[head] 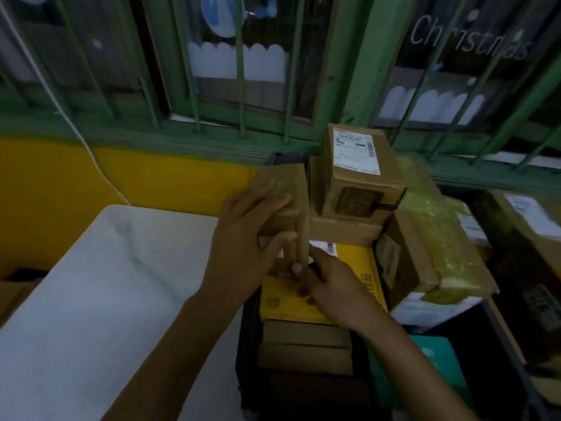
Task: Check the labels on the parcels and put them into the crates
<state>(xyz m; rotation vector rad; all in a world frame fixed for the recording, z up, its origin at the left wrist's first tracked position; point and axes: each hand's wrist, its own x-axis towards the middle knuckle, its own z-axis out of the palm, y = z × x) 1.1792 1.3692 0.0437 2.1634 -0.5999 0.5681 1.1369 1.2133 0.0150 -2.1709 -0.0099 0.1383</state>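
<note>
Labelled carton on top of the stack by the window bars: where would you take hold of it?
Probably from above, palm over the label, fingers and thumb clamping the two long side faces of the labelled carton. It sits topmost on the carton beneath, with its top and left side showing free.

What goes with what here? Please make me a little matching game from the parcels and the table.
Things:
1. plain box
2. labelled box
3. yellow mailer
4. table

Places:
A. white, left of the crate
B. top of the stack, white label showing
C. held by the left hand and right hand
D. flat in the crate, below the hands

Pairs: 1-C, 2-B, 3-D, 4-A
</note>
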